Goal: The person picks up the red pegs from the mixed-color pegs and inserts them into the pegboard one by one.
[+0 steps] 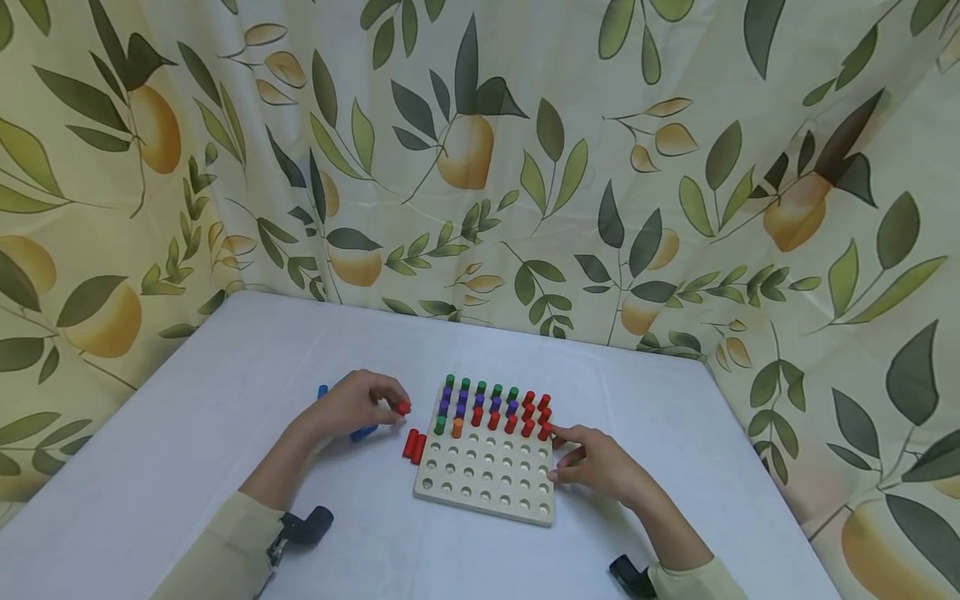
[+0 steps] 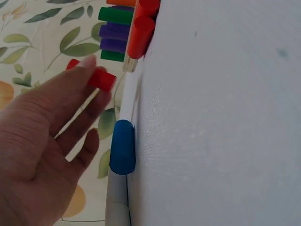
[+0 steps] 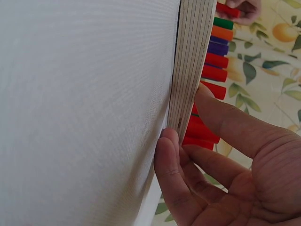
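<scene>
My left hand (image 1: 358, 403) pinches a red peg (image 2: 102, 80) between thumb and fingers, held above the table just left of the wooden pegboard (image 1: 491, 475). My right hand (image 1: 600, 462) grips the board's right edge; its thumb and curled fingers touch the side in the right wrist view. Green pegs (image 1: 482, 387), purple pegs (image 1: 496, 404), red pegs (image 1: 511, 424) and one orange peg (image 1: 457, 428) stand in the board's far rows. The near rows show bare holes. Beside the board's left edge lie two loose red pegs (image 1: 415, 447).
Blue pegs (image 1: 365, 433) lie on the white-covered table (image 1: 480, 558) beneath and beside the left hand, partly hidden by it. Behind the table hangs a curtain (image 1: 480, 233) printed with fruit and leaves. Each wrist wears a small black camera (image 1: 306, 527).
</scene>
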The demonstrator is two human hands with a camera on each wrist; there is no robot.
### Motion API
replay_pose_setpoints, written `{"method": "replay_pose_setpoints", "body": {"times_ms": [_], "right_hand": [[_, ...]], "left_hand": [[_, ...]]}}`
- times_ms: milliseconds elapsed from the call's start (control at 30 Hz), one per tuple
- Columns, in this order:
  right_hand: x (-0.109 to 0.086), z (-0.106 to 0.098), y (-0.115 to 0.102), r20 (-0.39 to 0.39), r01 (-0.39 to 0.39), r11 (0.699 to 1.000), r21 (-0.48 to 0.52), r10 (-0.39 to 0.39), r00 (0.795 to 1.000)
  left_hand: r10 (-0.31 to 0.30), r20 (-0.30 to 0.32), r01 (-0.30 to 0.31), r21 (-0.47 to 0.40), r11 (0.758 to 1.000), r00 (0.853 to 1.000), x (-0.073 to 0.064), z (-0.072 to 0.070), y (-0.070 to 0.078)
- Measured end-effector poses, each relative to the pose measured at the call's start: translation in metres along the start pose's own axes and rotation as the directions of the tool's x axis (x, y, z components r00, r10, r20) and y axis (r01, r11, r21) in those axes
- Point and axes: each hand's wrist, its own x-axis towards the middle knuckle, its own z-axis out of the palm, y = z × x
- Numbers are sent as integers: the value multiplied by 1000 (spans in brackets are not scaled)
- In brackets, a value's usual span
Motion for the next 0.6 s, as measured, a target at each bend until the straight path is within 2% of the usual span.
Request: {"method": "replay_pose_setpoints", "body": {"times_ms": [300, 600], "right_hand": [[-1, 0, -1, 0, 5, 1000, 5, -5, 1000], [-1, -1, 0, -1, 10, 1000, 12, -10, 1000]], "left_hand": [[24, -15, -24, 30, 999, 1000, 9, -1, 15], [42, -22, -42, 6, 999, 999, 18, 4, 29]]}}
